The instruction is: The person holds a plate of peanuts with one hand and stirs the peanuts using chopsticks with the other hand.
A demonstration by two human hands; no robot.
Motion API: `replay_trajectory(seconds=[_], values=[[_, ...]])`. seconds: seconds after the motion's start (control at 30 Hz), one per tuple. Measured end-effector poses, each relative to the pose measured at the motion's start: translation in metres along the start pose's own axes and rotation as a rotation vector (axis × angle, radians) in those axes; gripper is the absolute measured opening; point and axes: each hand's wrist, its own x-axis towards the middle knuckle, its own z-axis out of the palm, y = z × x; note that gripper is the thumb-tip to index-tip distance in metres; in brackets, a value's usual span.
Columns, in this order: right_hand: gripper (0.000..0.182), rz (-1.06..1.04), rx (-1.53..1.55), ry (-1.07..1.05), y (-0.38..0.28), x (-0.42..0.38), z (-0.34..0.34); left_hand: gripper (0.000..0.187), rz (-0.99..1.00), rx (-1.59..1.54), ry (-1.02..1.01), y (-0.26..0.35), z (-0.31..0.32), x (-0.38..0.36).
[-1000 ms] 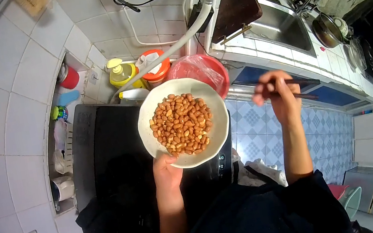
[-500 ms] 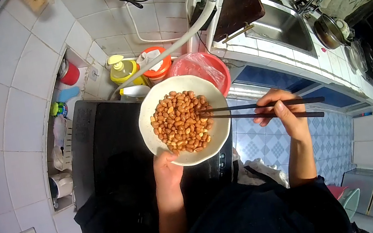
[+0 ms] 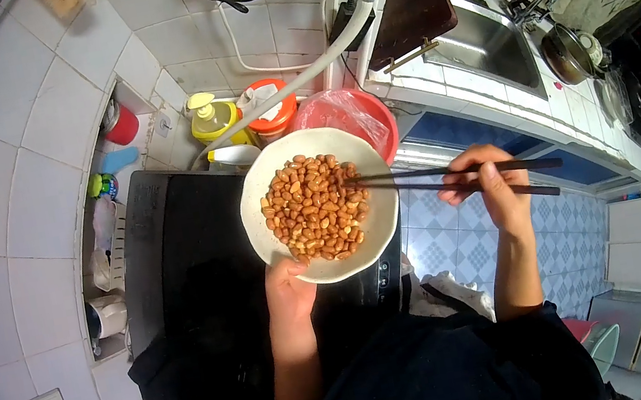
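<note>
A cream bowl (image 3: 266, 239) full of reddish-brown peanuts (image 3: 317, 205) is held over a black-topped appliance (image 3: 189, 232). My left hand (image 3: 289, 291) grips its near rim, thumb over the edge; the fingers beneath are hidden. To the right, my right hand (image 3: 491, 185) is closed on a pair of dark chopsticks (image 3: 411, 178). Their tips are together among the peanuts at the right of the heap.
Behind the bowl stand a yellow pump bottle (image 3: 212, 119), an orange-rimmed tub (image 3: 273, 123) and a red basin (image 3: 379, 117) with clear plastic. A pale hose (image 3: 299, 79) crosses above them. At the upper right is a sink (image 3: 481, 39).
The chopstick tips have drawn closer together and shifted slightly up and right. My right hand has moved slightly up. The bowl has shifted very slightly right.
</note>
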Motion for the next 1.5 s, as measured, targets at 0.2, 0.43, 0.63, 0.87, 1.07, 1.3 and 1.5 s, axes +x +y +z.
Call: replay_trajectory(seconds=[0.2, 0.43, 0.63, 0.87, 1.07, 1.3, 1.5], values=[[0.032, -0.235, 0.038, 0.324, 0.02, 0.023, -0.007, 0.062, -0.007, 0.006, -0.028, 0.001, 0.001, 0.0], [0.031, -0.122, -0.099, 0.326, 0.02, 0.035, -0.006, 0.064, -0.015, 0.002, -0.019, 0.0, -0.002, 0.001], [0.024, 0.074, -0.115, 0.155, -0.031, 0.002, 0.002, 0.065, -0.024, -0.012, -0.022, 0.0, -0.002, 0.001], [0.019, 0.244, -0.005, 0.154, 0.014, 0.015, 0.023, 0.068, 0.0, 0.057, -0.011, -0.001, -0.001, 0.001], [0.024, 0.276, 0.223, 0.112, 0.055, 0.02, 0.032, 0.066, -0.005, -0.006, -0.013, -0.001, -0.007, 0.002], [0.025, 0.16, 0.23, 0.043, 0.031, 0.018, 0.04, 0.064, -0.024, -0.007, -0.053, 0.002, -0.005, 0.001], [0.024, 0.049, 0.108, 0.011, 0.006, 0.007, 0.028, 0.064, -0.02, 0.009, -0.036, 0.0, -0.004, 0.001]])
